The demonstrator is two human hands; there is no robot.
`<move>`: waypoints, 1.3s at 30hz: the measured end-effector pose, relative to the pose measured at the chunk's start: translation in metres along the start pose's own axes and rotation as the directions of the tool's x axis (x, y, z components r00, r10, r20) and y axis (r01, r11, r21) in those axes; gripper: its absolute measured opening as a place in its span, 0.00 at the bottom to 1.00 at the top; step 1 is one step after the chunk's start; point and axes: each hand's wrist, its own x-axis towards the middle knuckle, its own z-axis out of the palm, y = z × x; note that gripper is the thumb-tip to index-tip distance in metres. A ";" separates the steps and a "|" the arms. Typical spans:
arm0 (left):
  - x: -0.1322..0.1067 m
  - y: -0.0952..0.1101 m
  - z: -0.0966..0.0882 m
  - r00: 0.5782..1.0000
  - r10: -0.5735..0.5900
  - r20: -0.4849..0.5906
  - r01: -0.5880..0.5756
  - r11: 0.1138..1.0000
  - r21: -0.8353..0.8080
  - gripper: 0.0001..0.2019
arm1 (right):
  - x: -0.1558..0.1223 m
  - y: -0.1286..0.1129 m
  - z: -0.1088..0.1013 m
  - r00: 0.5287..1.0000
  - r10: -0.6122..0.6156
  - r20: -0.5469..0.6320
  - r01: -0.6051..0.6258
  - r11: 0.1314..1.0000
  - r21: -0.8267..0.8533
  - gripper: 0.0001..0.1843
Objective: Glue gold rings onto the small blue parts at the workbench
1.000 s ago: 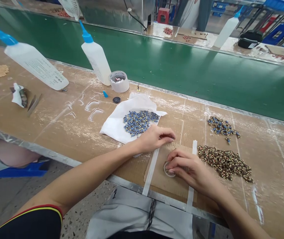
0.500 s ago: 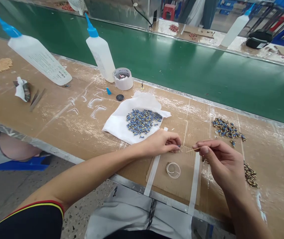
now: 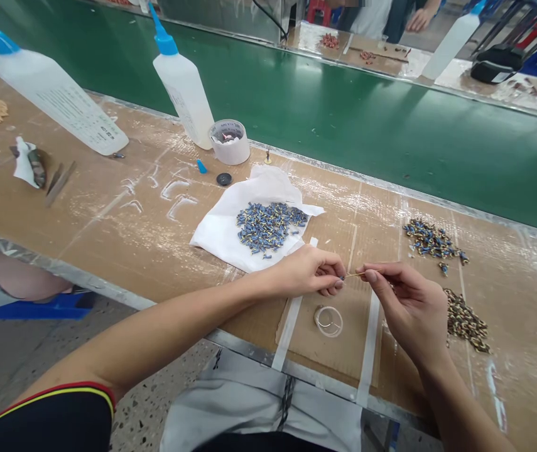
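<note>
My left hand [image 3: 321,271] is closed, pinching a tiny blue piece [image 3: 342,277] that is mostly hidden by the fingertips. Between the thumb and fingers of my right hand [image 3: 402,298] is a thin wooden toothpick [image 3: 355,274], its tip at the small piece. Below both hands, a small clear plastic cup [image 3: 329,321] stands on a taped cardboard sheet [image 3: 338,356]. Many small blue and yellow pieces [image 3: 268,227] lie on a white cloth [image 3: 216,232] beyond my left hand. Right of my right hand are a pile of blue and gold pieces [image 3: 431,240] and a brown and gold pile [image 3: 466,320].
Two white bottles with blue nozzles, one leaning [image 3: 61,100] and one nearer the middle [image 3: 186,94], stand behind a tape roll [image 3: 230,144]. Tweezers [image 3: 61,183] lie at left. A green conveyor belt [image 3: 343,119] runs behind; a person's hand [image 3: 419,20] shows across it.
My right hand has moved left, bringing the toothpick tip up to the piece in my left hand. The view has shifted slightly, and a person's hand now shows across the belt.
</note>
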 end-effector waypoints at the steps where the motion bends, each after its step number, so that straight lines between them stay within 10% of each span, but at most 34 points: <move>1: 0.000 0.000 0.000 1.000 0.002 -0.001 -0.002 1.000 0.001 0.02 | 0.000 0.000 0.000 1.000 0.001 0.003 -0.001 1.000 0.000 0.05; 20: -0.001 -0.002 -0.002 0.999 0.035 0.022 -0.036 0.998 0.053 0.03 | 0.000 -0.004 0.002 0.994 -0.100 0.036 0.102 0.994 -0.049 0.04; 25: -0.001 -0.001 -0.002 1.000 0.027 0.013 -0.028 0.998 0.055 0.02 | 0.000 -0.010 -0.009 0.998 -0.041 0.055 0.029 0.979 0.202 0.03; 32: -0.001 0.004 -0.006 0.996 0.083 0.019 -0.085 0.981 0.175 0.06 | 0.005 -0.024 -0.007 0.767 -0.238 0.595 0.124 0.966 0.227 0.06; 39: 0.000 0.005 -0.007 0.996 0.086 0.027 -0.090 0.977 0.195 0.07 | 0.006 -0.030 -0.005 0.764 -0.213 0.609 0.137 0.976 0.170 0.10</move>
